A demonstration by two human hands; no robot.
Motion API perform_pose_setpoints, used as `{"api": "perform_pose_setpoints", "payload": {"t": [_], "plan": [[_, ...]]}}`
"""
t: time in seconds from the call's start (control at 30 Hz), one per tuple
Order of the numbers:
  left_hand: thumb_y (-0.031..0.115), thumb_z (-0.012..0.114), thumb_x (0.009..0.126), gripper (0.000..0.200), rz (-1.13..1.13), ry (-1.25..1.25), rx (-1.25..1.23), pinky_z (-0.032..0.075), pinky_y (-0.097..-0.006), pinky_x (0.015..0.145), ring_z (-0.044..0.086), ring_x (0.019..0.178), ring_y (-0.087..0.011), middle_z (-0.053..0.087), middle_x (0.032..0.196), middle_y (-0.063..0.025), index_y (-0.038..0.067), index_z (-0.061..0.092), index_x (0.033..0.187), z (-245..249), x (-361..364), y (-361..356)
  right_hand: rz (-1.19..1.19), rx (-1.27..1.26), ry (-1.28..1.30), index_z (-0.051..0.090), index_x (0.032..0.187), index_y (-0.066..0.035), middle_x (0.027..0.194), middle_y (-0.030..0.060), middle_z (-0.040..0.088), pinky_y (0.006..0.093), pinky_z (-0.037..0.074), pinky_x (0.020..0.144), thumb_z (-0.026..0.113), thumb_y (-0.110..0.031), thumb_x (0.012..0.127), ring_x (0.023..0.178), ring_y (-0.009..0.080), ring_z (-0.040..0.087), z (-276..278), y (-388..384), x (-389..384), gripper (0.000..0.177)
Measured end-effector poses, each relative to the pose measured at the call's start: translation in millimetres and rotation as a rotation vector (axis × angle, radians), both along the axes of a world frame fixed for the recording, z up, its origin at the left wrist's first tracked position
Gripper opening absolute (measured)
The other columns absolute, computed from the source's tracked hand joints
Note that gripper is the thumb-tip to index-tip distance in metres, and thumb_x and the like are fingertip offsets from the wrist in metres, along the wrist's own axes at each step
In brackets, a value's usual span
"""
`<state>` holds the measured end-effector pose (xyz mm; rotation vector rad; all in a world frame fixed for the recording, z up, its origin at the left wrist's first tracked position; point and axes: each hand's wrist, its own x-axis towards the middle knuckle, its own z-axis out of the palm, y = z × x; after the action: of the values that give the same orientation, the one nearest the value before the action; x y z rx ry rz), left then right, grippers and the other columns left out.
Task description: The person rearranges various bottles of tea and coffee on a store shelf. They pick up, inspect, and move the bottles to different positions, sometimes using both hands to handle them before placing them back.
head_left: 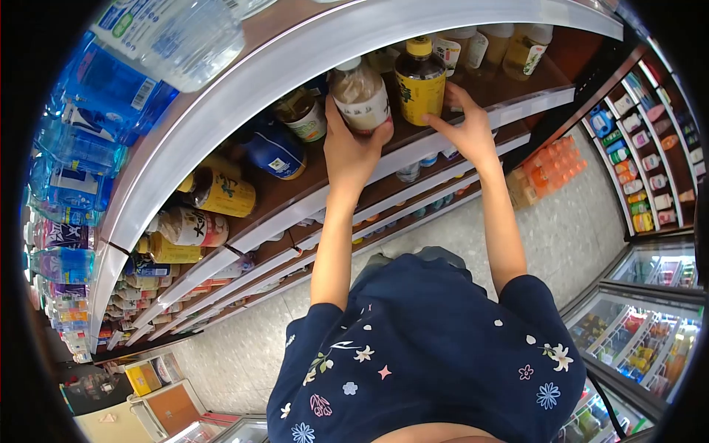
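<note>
A bottle with a white cap and white label (360, 100) stands at the front of the brown shelf, and my left hand (354, 151) is wrapped round its lower part. To its right is a dark bottle with a yellow cap and yellow label (421, 85). My right hand (465, 129) is at the right side of that yellow-labelled bottle, thumb and fingers spread, the thumb at its lower edge. Left of my left hand stand a bottle with a brown neck and pale label (301, 114) and a dark blue bottle (275, 151).
Pale-labelled bottles (526, 53) stand at the shelf's right end. The shelf's front rail (406, 151) runs below my hands. Large water bottles (170, 37) are at upper left. Orange crates (554, 170) sit on the floor at right, near glass-door coolers (628, 332).
</note>
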<state>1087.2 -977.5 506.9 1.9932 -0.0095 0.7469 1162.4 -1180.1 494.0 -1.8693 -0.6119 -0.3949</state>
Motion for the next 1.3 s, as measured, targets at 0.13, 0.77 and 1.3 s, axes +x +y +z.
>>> {"api": "perform_pose_setpoints", "payload": {"t": [0.13,0.77,1.3], "plan": [[0.021,0.082,0.074,0.097,-0.046,0.008,0.023,0.051,-0.0389,0.091,0.062,0.112,-0.0375,0.055,0.127,-0.0286,0.000,0.022,0.147,-1,-22,17,-0.034,-0.048,0.023,0.052,0.128,0.003,0.111,0.0198,0.068,0.0360,0.049,0.093,0.081,-0.019,0.076,0.108,0.0275,0.066,2,34,-3,0.063],[0.023,0.080,0.079,0.075,0.039,-0.112,0.100,0.053,-0.0418,0.087,0.054,0.111,-0.0339,0.047,0.120,-0.0200,-0.002,0.038,0.136,-30,-34,31,-0.516,0.026,-0.350,0.070,0.086,-0.004,0.080,0.0090,0.069,0.0344,0.048,0.070,0.072,-0.008,0.080,0.074,0.0251,0.065,-36,54,-56,0.007],[0.030,0.088,0.068,0.087,0.251,-0.042,0.133,0.048,-0.0454,0.069,0.054,0.090,-0.0342,0.044,0.103,-0.0151,0.001,0.036,0.131,-15,0,-16,-0.435,0.028,-0.216,0.067,0.085,-0.005,0.081,0.0068,0.069,0.0337,0.046,0.072,0.071,-0.006,0.080,0.076,0.0257,0.063,-59,9,-57,0.006]]}}
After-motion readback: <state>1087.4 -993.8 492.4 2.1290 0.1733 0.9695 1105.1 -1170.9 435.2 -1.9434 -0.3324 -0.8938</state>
